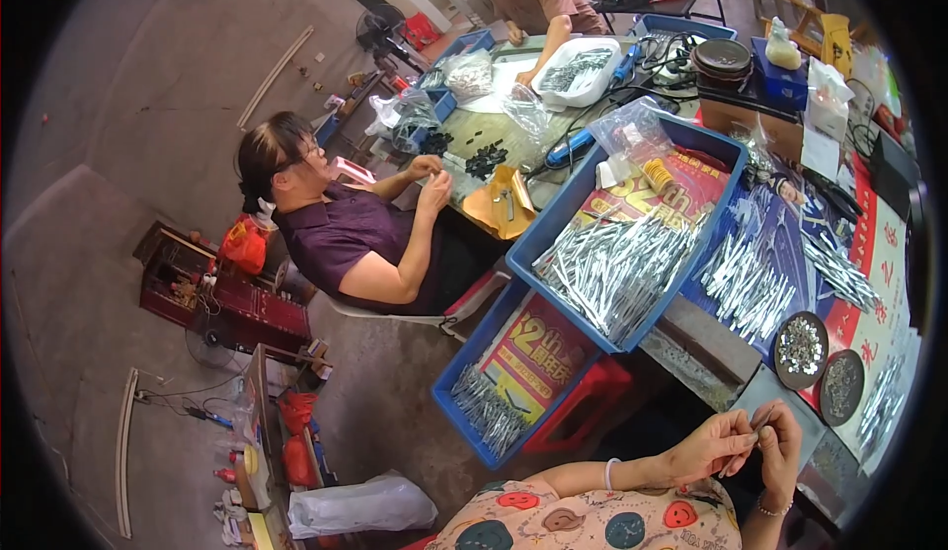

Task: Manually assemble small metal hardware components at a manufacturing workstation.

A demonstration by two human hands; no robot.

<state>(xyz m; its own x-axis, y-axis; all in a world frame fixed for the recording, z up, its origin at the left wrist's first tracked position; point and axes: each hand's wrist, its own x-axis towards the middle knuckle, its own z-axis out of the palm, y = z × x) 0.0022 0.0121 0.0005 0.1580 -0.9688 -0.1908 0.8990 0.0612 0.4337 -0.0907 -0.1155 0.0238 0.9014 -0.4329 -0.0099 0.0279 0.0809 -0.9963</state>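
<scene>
My left hand (713,445) and my right hand (780,451) meet at the lower right, in front of my patterned shirt. Both have thumb and fingers pinched together at the same spot. Whatever they hold between the fingertips is too small to make out. Just beyond them on the bench stand a round dish of small shiny metal parts (801,350) and a second dish of finer grey parts (841,388). Slim silvery metal strips (748,286) lie in rows farther back. A large blue bin (520,258) to the left holds many more strips.
A lower blue bin (444,382) with strips sits by a red stool (583,402). At the left, a co-worker in a purple shirt (370,244) handles something small. Another person (543,2) reaches to a white tub (612,56). Cables (671,61) cross the far bench.
</scene>
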